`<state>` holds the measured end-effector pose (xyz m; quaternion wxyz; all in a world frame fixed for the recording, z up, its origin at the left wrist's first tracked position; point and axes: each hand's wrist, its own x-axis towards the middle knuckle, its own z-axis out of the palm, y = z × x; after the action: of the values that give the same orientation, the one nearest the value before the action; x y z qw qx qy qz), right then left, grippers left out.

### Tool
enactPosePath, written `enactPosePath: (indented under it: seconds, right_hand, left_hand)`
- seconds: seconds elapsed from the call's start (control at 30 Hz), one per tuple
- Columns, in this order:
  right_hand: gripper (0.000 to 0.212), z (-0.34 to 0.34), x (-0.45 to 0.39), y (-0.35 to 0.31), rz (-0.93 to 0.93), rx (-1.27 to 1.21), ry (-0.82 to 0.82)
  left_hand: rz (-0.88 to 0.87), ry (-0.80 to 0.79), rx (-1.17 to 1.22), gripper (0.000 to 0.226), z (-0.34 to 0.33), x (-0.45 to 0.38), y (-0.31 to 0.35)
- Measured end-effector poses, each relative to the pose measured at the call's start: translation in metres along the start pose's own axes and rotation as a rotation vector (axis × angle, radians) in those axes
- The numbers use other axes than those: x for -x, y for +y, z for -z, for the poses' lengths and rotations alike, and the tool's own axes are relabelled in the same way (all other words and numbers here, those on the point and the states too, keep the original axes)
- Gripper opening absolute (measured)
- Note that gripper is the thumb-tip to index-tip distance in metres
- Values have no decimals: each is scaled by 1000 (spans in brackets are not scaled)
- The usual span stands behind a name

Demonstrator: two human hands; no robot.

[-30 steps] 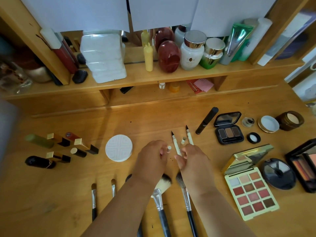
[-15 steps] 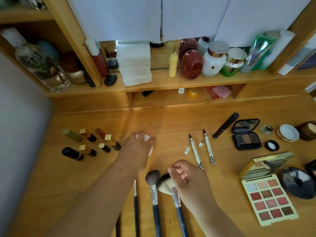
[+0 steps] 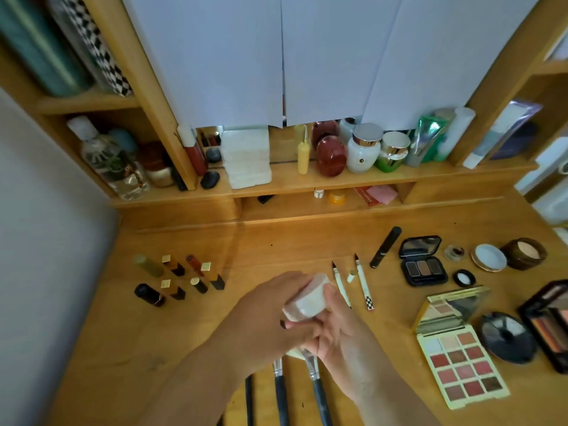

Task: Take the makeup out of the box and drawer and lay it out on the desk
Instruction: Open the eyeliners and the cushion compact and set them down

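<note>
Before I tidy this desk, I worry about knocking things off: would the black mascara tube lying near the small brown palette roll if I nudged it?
Probably. The mascara tube looks round and lies flat on the bare desk, with nothing touching it, so a sideways nudge would likely roll it. It looks stiff and light. Pushed lengthwise, it would probably just slide.

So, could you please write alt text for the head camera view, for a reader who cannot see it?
Both hands, left hand and right hand, hold a round white compact above a wooden desk. Lipsticks lie to the left, two eyeliner pens and open eyeshadow palettes to the right, brushes below the hands.
</note>
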<state>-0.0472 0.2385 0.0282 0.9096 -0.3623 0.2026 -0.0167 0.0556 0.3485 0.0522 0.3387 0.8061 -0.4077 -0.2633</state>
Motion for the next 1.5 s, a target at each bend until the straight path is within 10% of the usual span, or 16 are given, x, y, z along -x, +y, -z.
enactPosePath:
  seconds: [0.57,0.8,1.1,1.3,1.5]
  right_hand:
    - [53,-7,28,-11,149,201,-19]
    - [94,-9,33,-11,135,244,40]
    - [47,-2,31,-8,113,35,41]
    - [62,3,29,-16,-215,24,54]
    - [46,3,30,-11,-25,-14,115]
  left_hand:
    - [-69,166,-60,53,-15,27,27]
    - [-4,127,191,58,-20,33,22]
    - [-9,215,275,62,-25,34,24]
    - [-48,417,121,42,-26,32,32]
    - [-75,442,53,33,-25,28,33]
